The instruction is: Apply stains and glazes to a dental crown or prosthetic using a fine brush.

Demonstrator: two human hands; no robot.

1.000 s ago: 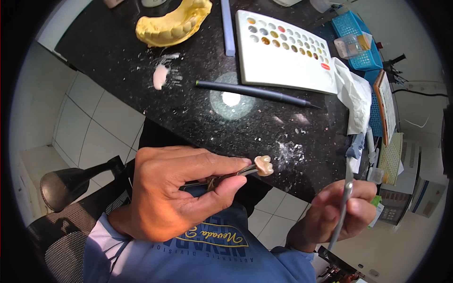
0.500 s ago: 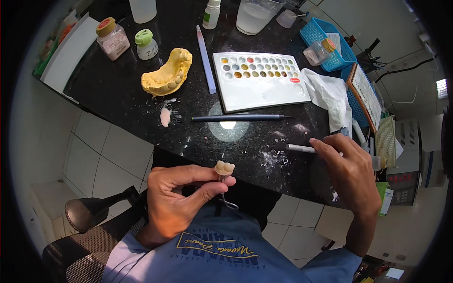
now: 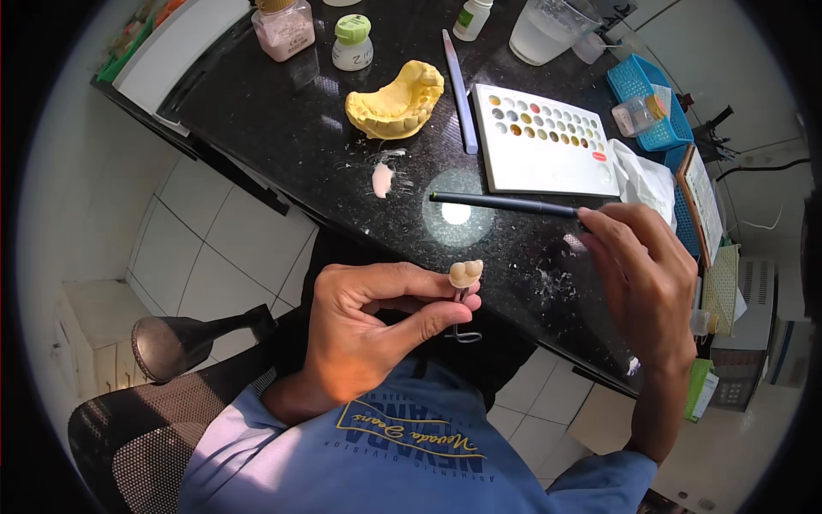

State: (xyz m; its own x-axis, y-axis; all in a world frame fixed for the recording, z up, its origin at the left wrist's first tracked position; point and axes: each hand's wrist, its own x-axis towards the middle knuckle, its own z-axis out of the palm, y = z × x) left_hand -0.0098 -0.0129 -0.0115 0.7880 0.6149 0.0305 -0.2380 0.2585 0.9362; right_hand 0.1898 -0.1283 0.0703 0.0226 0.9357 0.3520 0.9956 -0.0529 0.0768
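My left hand (image 3: pixel 385 325) pinches a metal clamp with a pale tooth crown piece (image 3: pixel 465 272) on its top, above my lap by the counter's front edge. My right hand (image 3: pixel 642 274) has thumb and fingertips closed at the right end of a long dark brush (image 3: pixel 505 202) on the counter; the silver tool seen earlier is out of sight. Beyond the brush lie a white paint palette (image 3: pixel 542 171) with coloured wells and a slim lilac file (image 3: pixel 462 103). Left of them sit a yellow dental cast (image 3: pixel 385 116) and a pink paste smear (image 3: pixel 382 180).
The dark stone counter (image 3: pixel 257 128) carries jars (image 3: pixel 351 53) and a bottle at the back, a beaker (image 3: pixel 544 34), crumpled paper (image 3: pixel 646 184), and blue baskets (image 3: pixel 651 94) at right. A chair back (image 3: pixel 128 437) and a black metal lamp-like fixture (image 3: pixel 171 347) are lower left.
My right hand went from holding a silver tool upright to reaching the dark brush's end. My left hand turned the crown upright. The view shifted, showing more of the counter's back.
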